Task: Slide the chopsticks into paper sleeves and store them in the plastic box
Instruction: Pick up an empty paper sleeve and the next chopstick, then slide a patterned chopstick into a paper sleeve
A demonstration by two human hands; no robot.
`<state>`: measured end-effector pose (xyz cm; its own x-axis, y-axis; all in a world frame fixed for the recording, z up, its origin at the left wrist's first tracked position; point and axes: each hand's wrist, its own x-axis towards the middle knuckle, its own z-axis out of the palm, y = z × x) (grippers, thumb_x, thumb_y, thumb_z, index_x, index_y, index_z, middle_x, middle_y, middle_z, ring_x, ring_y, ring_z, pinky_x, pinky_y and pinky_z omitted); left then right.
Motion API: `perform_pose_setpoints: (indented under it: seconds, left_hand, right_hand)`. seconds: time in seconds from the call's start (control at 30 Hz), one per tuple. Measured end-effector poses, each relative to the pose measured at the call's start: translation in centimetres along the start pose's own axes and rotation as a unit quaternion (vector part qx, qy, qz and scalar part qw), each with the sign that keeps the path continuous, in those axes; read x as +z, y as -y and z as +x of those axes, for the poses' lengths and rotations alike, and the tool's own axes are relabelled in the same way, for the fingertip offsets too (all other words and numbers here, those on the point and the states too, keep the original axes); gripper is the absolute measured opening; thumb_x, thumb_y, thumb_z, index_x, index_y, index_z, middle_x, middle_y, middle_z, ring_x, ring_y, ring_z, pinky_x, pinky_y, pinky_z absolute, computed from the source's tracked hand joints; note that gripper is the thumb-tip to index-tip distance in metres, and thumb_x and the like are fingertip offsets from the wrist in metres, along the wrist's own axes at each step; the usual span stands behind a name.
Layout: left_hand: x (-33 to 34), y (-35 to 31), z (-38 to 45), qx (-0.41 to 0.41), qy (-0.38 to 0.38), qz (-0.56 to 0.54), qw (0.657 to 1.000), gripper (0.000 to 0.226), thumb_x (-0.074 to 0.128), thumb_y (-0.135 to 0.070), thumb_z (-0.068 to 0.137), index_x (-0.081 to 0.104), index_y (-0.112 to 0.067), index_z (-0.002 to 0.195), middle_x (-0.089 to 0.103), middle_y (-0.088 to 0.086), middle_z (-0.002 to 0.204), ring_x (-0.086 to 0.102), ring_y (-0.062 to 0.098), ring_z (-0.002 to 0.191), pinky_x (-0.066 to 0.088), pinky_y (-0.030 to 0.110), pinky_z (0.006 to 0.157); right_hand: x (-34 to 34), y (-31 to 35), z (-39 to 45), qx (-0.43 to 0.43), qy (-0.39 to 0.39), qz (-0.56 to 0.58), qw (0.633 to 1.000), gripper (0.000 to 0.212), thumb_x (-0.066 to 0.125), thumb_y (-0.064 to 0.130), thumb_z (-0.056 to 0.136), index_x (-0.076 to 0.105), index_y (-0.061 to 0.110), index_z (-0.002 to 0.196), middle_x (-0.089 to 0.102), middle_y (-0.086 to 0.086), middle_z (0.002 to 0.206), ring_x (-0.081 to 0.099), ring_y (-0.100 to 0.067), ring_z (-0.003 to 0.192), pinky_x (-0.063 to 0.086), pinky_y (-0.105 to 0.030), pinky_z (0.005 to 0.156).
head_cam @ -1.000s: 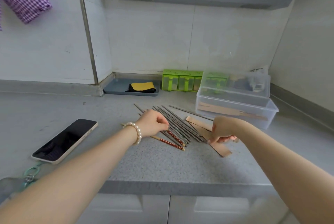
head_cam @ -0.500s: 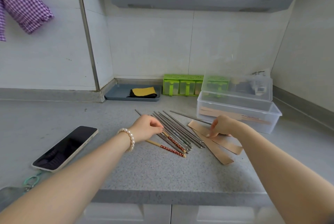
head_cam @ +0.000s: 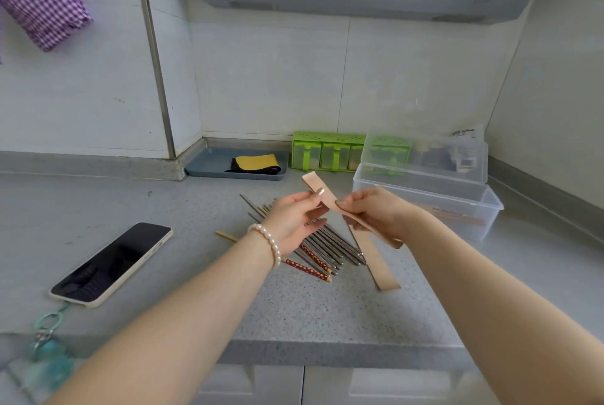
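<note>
At the far left a purple checked cloth (head_cam: 39,2) hangs on the wall, and below it my phone (head_cam: 112,264) lies face up on the grey counter (head_cam: 294,313), a teal keyring (head_cam: 49,336) at its near end. Behind, a blue tray (head_cam: 209,165) carries a yellow and black cloth (head_cam: 256,164).

My left hand (head_cam: 294,224), with a pearl bracelet (head_cam: 269,242) at the wrist, is raised above the counter, thumb and fingers pinching the upper part of 1 paper sleeve (head_cam: 322,193). My right hand (head_cam: 376,213) grips the same sleeve lower down, fingers curled round it; the sleeve runs slantwise between both hands.

Under them the chopsticks (head_cam: 330,249) lie loose in a fan on the counter, most metal-grey, some with red patterned ends. Another paper sleeve (head_cam: 379,264) lies flat just beside them on the right.

Behind stands a green seasoning rack (head_cam: 322,151). At the right the clear plastic box (head_cam: 470,218) sits open, with brown sleeves inside; the print on them is too blurred to read.
</note>
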<state>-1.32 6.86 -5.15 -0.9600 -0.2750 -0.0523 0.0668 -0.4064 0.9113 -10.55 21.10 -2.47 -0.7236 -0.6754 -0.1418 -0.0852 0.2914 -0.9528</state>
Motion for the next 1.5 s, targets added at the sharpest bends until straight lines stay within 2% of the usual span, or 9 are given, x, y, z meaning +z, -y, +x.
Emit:
perform_pose_setpoints:
  seconds: [0.2, 0.33, 0.43, 0.57, 0.73, 1.07, 1.27, 1.37, 1.5]
  left_hand:
    - [-0.5, -0.1, 0.0, 0.014, 0.033, -0.128, 0.991, 0.018, 0.055, -0.014, 0.09, 0.061, -0.008, 0.106, 0.067, 0.007, 0.109, 0.06, 0.02, 0.096, 0.047, 0.034, 0.086]
    - [-0.4, 0.3, 0.3, -0.002, 0.042, -0.142, 0.989, 0.015, 0.054, -0.009, 0.09, 0.061, -0.007, 0.102, 0.067, 0.007, 0.099, 0.061, 0.017, 0.087, 0.049, 0.034, 0.083]
    - [0.1, 0.7, 0.5, -0.016, 0.055, -0.108, 0.993, 0.017, 0.054, -0.009, 0.09, 0.061, -0.007, 0.105, 0.067, 0.007, 0.099, 0.062, 0.017, 0.085, 0.051, 0.032, 0.075]
    - [1.5, 1.5, 0.8, -0.035, 0.097, -0.087, 0.991, 0.021, 0.052, -0.016, 0.092, 0.062, -0.01, 0.108, 0.069, 0.003, 0.099, 0.066, 0.015, 0.086, 0.052, 0.03, 0.072]
    - [2.6, 2.2, 1.4, -0.046, 0.126, -0.108, 0.985, 0.016, 0.053, -0.019, 0.09, 0.065, -0.013, 0.099, 0.069, 0.004, 0.095, 0.063, 0.019, 0.091, 0.043, 0.041, 0.095]
    - [3.1, 2.8, 2.0, -0.049, 0.105, -0.147, 0.982, 0.026, 0.055, -0.021, 0.091, 0.063, -0.007, 0.111, 0.069, 0.007, 0.097, 0.063, 0.019, 0.089, 0.051, 0.041, 0.086]
    - [5.1, 3.8, 3.5, -0.133, -0.005, -0.15, 0.98, 0.013, 0.058, -0.011, 0.09, 0.059, -0.003, 0.1, 0.061, 0.011, 0.083, 0.06, 0.02, 0.078, 0.051, 0.033, 0.073]
    - [5.9, 3.7, 4.0, -0.159, -0.049, -0.09, 0.982, 0.013, 0.051, 0.002, 0.091, 0.055, 0.001, 0.104, 0.056, 0.011, 0.088, 0.058, 0.023, 0.088, 0.051, 0.033, 0.078]
    - [5.3, 2.0, 3.8, -0.1, -0.104, 0.111, 0.983, 0.03, 0.041, 0.008, 0.092, 0.051, 0.0, 0.119, 0.054, 0.016, 0.114, 0.05, 0.029, 0.118, 0.041, 0.034, 0.097]
  right_hand:
    - [1.4, -0.7, 0.1, 0.02, 0.082, 0.132, 0.988, 0.02, 0.052, 0.011, 0.093, 0.06, 0.006, 0.075, 0.055, -0.003, 0.055, 0.047, -0.016, 0.056, 0.039, -0.026, 0.058]
    - [1.3, -0.1, -0.1, -0.003, -0.046, -0.051, 0.998, 0.02, 0.056, 0.019, 0.093, 0.063, 0.009, 0.077, 0.064, -0.004, 0.07, 0.056, -0.015, 0.064, 0.043, -0.025, 0.064]
    - [0.4, 0.8, 0.0, -0.125, -0.183, -0.13, 0.966, 0.013, 0.054, 0.015, 0.094, 0.067, 0.011, 0.095, 0.067, -0.008, 0.087, 0.061, -0.018, 0.076, 0.049, -0.032, 0.078]
    - [-0.7, 1.7, -0.2, -0.224, -0.135, -0.288, 0.921, 0.041, 0.042, 0.004, 0.096, 0.054, 0.021, 0.132, 0.057, -0.005, 0.121, 0.055, -0.016, 0.102, 0.041, -0.017, 0.084]
    - [-1.4, 1.4, 0.0, -0.236, -0.142, -0.363, 0.89, 0.037, 0.048, -0.002, 0.091, 0.066, 0.017, 0.118, 0.062, -0.005, 0.115, 0.059, -0.018, 0.104, 0.046, -0.021, 0.081]
    - [-1.9, 0.8, -0.6, -0.227, -0.229, -0.229, 0.918, 0.004, 0.071, 0.013, 0.082, 0.073, 0.013, 0.079, 0.066, 0.007, 0.076, 0.058, -0.003, 0.073, 0.043, -0.018, 0.072]
    - [-3.9, 1.1, 0.0, -0.148, -0.27, -0.097, 0.946, 0.027, 0.064, 0.0, 0.084, 0.053, 0.017, 0.066, 0.061, -0.003, 0.071, 0.061, -0.014, 0.06, 0.048, -0.024, 0.063]
    - [-4.6, 0.8, -0.3, -0.146, -0.262, -0.041, 0.953, 0.028, 0.062, -0.01, 0.081, 0.053, 0.012, 0.067, 0.061, -0.007, 0.071, 0.061, -0.002, 0.045, 0.046, -0.012, 0.049]
    - [-5.1, 1.2, -1.0, -0.155, -0.225, 0.037, 0.961, 0.023, 0.059, -0.011, 0.083, 0.063, 0.01, 0.076, 0.063, -0.006, 0.07, 0.059, -0.008, 0.05, 0.049, -0.018, 0.056]
